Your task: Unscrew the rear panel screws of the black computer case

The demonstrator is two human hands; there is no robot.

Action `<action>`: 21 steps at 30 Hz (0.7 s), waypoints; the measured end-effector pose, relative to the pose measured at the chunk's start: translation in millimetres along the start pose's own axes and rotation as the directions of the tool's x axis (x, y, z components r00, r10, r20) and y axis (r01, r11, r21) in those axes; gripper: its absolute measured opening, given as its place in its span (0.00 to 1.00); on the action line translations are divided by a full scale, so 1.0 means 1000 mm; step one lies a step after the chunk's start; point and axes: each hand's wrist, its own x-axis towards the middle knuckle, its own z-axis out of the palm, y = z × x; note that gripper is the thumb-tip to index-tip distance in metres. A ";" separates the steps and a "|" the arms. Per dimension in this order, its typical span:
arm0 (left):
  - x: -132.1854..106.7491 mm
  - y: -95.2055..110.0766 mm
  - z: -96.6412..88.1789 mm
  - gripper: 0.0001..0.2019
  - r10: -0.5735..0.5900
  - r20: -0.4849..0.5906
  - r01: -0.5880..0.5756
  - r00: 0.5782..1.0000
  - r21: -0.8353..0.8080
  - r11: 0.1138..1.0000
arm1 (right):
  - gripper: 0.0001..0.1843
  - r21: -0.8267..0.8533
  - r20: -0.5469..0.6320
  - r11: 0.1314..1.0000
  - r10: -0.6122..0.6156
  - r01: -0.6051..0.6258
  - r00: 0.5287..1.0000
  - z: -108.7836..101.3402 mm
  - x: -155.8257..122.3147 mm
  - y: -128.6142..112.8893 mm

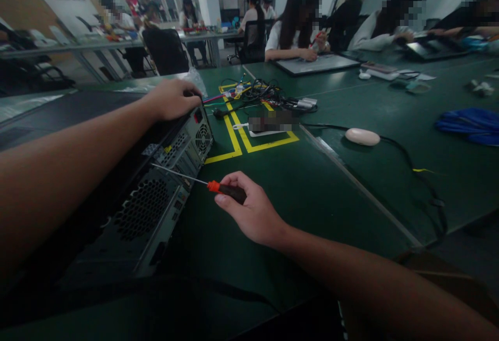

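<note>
A black computer case [144,148] lies on the left, its grey rear panel with vents and ports facing right. My left hand [173,99] grips the case's far top corner, fingers bent over the edge. In my right hand [249,208] is a screwdriver [230,191] with a black and orange handle, held between thumb and fingers. Its thin metal shaft points left, and the tip is at the rear panel near the case's upper edge. Whether the tip sits in a screw I cannot tell.
Tangled cables [268,94] lie beyond the case, near yellow tape [224,159] on the green table [312,200]. A partly blurred dark device [268,122] rests there. Rightward are a pale oval object [362,136], a black cable [405,156] and blue cloth [470,125]. People work opposite.
</note>
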 end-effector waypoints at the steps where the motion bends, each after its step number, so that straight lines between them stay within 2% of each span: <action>1: 0.000 -0.001 0.000 0.36 0.000 0.000 0.000 1.000 -0.001 1.000 | 0.11 0.000 -0.002 1.000 0.001 -0.001 1.000 0.000 0.000 0.000; 7: 0.003 -0.006 0.004 0.36 0.001 -0.017 -0.001 1.000 -0.014 1.000 | 0.11 -0.018 -0.027 1.000 0.014 -0.014 1.000 0.001 0.001 0.002; 14: 0.002 -0.003 0.001 0.38 0.010 0.001 -0.010 1.000 -0.016 1.000 | 0.12 -0.026 0.044 1.000 0.012 -0.011 0.999 0.002 -0.001 -0.001; 17: 0.002 -0.004 0.001 0.38 0.007 -0.003 -0.007 1.000 -0.018 1.000 | 0.18 -0.011 0.044 0.999 0.038 -0.038 0.998 0.002 -0.002 -0.003; 21: 0.003 -0.006 0.003 0.37 0.009 -0.020 -0.009 1.000 -0.024 1.000 | 0.15 -0.028 0.049 0.999 0.019 -0.017 0.999 0.001 -0.002 -0.002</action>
